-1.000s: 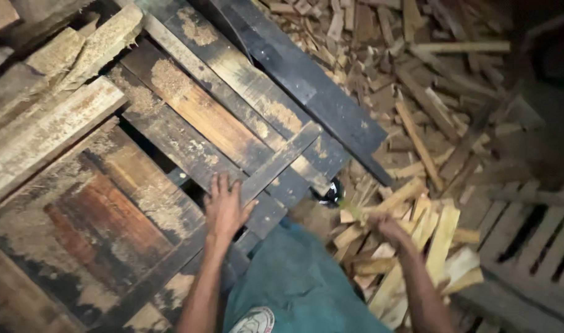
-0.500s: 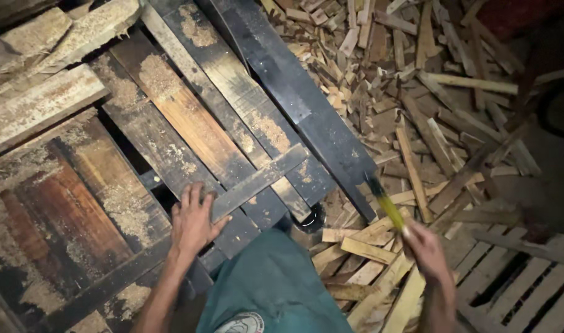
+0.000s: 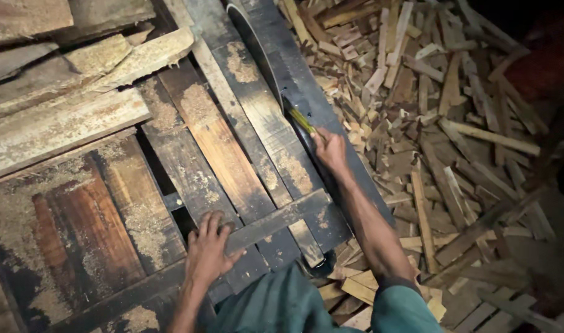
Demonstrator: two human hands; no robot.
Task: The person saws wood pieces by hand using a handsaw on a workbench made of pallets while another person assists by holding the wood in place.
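Head view: my left hand (image 3: 208, 250) lies flat, grip apart, on the cross batten (image 3: 276, 221) of the pallet (image 3: 189, 154), while my right hand (image 3: 331, 151), clamped on a yellow-handled tool (image 3: 302, 120), should keep its tip against the dark plank (image 3: 306, 80) edge, braced steady.

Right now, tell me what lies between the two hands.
In the head view, dark sawdust-dusted planks and the thin cross slat under the left hand fill the stretch up to the right hand, which holds a yellow-green tool.
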